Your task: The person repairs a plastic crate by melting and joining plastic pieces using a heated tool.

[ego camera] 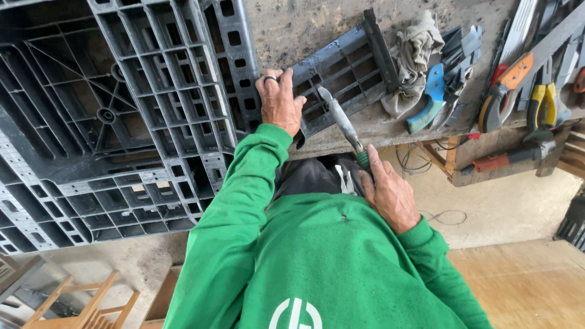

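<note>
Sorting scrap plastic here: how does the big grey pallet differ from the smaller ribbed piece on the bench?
The pallet is far larger and overhangs the bench; the ribbed piece is a short strip lying wholly on it. The pallet has many grid cells and round hubs; the piece has one row of slots. The left hand presses on the piece, where the tool in the right hand points. Both are dark grey ribbed plastic.

Bench (286,30) crowded. Big grey plastic pallet (109,116) fills the whole left side, overhangs the bench edge; no way past there. Broken pallet piece (344,67) lies mid-bench, left hand (279,100) pressing its left end, right hand (390,195) w/ tool (341,119) across its lower edge. Rag (414,58) just beside piece on right, then blue-handled saw (429,100) and hand tools (530,91) packed close. Free room: bare strip of bench above piece, betw. pallet and rag; open floor (506,207) below bench edge on right.
</note>
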